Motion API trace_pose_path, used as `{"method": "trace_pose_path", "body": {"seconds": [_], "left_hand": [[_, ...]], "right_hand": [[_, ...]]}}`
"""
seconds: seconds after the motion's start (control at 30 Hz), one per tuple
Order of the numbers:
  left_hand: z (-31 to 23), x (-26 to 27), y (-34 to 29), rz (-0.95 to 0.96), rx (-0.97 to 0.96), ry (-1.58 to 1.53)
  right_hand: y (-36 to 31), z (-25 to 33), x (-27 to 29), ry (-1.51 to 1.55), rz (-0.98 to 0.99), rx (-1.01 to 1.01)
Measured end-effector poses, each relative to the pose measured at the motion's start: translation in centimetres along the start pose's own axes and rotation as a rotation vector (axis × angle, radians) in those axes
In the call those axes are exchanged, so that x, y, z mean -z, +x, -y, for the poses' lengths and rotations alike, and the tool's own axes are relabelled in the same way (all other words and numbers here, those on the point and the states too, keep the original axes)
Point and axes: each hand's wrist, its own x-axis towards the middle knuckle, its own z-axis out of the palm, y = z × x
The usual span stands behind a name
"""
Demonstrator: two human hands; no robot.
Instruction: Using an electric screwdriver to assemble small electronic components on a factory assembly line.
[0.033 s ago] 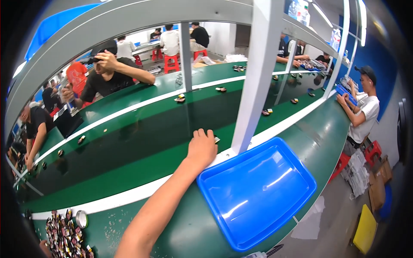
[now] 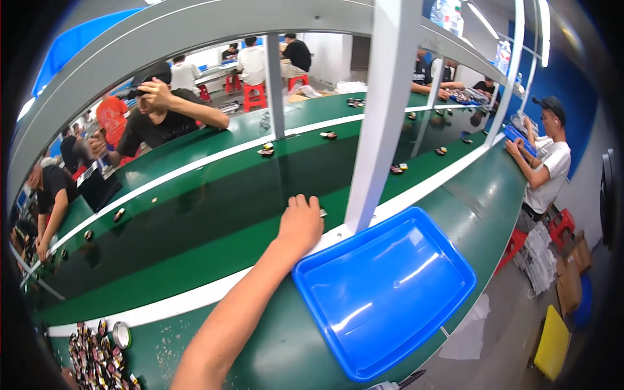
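My left hand point(image 2: 301, 220) reaches across the near white rail of a green conveyor belt point(image 2: 214, 263), its back turned up and fingers curled down. A small part point(image 2: 323, 212) with a pale edge shows at the index-finger side, and the fingers appear closed on it; the thumb is hidden beneath. Just right of my forearm, on the green worktop, lies a shallow blue tray point(image 2: 390, 296) with nothing in it. My right hand is out of sight. At the bottom edge pokes in a tool with a dark ribbed shaft point(image 2: 413, 379), mostly cut off.
A heap of small dark parts point(image 2: 97, 357) sits at lower left beside a round tin point(image 2: 121, 335). More such parts point(image 2: 265, 150) are spread along the belt. A white upright post point(image 2: 380, 123) stands behind the tray. Several people work across the belt and one point(image 2: 549, 156) at far right.
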Motion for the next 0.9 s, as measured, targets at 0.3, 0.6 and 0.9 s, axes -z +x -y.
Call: {"method": "trace_pose_path", "body": {"seconds": [0.3,0.6,0.9], "left_hand": [[4.0,1.3,-2.7,-0.031,-0.279,-0.012],[1.3,17.1,-22.5,0.187,-0.454,-0.042],[-2.8,20.3,-45.4,0.186,-0.036,-0.032]], "right_hand": [[-0.4,-0.9,0.3,0.087,0.047,-0.07],[-0.1,1.6,0.2,0.021,0.07,-0.063],[-0.8,-0.4,0.4,-0.049,0.034,0.046]]}}
